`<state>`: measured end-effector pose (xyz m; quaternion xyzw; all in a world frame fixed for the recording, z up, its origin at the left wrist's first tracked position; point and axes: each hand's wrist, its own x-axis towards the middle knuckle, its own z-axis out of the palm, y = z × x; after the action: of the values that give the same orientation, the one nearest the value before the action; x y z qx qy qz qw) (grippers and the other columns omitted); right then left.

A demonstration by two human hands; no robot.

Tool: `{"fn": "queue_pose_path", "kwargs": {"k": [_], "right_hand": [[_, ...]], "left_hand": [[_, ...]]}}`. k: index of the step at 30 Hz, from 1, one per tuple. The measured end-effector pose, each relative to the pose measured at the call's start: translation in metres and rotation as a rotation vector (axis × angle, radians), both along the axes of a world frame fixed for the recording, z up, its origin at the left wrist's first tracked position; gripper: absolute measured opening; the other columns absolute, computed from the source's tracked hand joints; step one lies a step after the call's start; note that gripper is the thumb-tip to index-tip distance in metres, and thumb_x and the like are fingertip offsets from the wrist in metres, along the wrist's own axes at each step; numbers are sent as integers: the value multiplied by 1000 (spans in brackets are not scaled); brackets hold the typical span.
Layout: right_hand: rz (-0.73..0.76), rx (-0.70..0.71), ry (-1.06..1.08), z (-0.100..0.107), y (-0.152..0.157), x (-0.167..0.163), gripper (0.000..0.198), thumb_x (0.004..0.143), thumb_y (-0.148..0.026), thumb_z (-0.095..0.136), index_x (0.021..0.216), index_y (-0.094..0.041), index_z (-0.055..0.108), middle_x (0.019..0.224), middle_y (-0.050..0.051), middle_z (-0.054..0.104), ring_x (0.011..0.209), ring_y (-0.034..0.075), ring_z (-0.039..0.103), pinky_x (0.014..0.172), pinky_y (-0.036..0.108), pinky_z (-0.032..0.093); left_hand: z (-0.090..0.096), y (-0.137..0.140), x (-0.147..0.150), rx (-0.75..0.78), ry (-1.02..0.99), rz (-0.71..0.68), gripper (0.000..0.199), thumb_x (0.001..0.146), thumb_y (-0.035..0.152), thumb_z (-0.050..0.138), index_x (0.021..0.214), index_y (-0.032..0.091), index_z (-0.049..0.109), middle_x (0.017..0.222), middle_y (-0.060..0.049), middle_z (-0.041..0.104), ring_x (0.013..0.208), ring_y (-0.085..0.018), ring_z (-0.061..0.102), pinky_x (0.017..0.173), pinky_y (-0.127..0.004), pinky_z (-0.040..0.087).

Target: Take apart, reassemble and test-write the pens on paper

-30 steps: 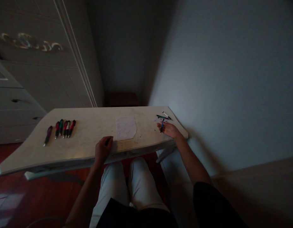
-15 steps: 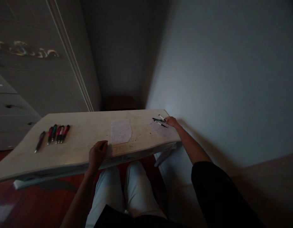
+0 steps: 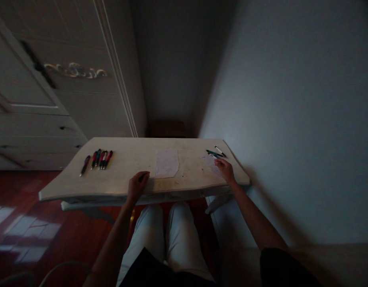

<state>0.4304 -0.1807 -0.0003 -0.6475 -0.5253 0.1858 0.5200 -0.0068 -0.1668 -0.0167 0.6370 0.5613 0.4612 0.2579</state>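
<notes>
My right hand [image 3: 226, 169] is at the right end of the table, its fingers pinched at the near end of a white pen [image 3: 213, 156]. That pen lies over a paper sheet with writing [image 3: 211, 165], which my hand partly covers. Just beyond it are a green pen [image 3: 214, 152] and another white pen with a dark end [image 3: 220, 151]. My left hand [image 3: 138, 186] rests at the table's front edge, fingers curled in, with no object visible in them. Close to its right lies a wrinkled paper sheet [image 3: 166, 163].
Several red, teal and dark pens [image 3: 102, 160] lie in a row on the left of the white table [image 3: 127, 153], a purple-dark pen [image 3: 85, 166] apart from them. A pale wall [image 3: 291, 119] borders the right; a white cabinet [image 3: 91, 107] stands behind left.
My right hand has moved from the far white pen toward the nearer one on the paper. My left hand stays by the table edge. The camera view has turned left.
</notes>
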Motion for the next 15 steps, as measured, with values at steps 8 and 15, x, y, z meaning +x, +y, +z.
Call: {"fn": "queue_pose_path", "kwargs": {"k": [8, 15], "right_hand": [[291, 48, 403, -2, -55, -101, 31, 77, -49, 71, 96, -24, 73, 80, 4, 72, 73, 20, 66, 74, 39, 55], [446, 134, 371, 67, -85, -126, 27, 84, -49, 66, 83, -24, 76, 65, 3, 66, 60, 18, 61, 59, 34, 50]], "left_hand": [[10, 8, -52, -38, -133, 258, 36, 75, 43, 55, 93, 15, 69, 82, -8, 73, 72, -18, 67, 67, -28, 53], [20, 22, -103, -127, 261, 797, 30, 85, 33, 50, 98, 19, 72, 90, -11, 74, 86, -25, 67, 73, -32, 47]]}}
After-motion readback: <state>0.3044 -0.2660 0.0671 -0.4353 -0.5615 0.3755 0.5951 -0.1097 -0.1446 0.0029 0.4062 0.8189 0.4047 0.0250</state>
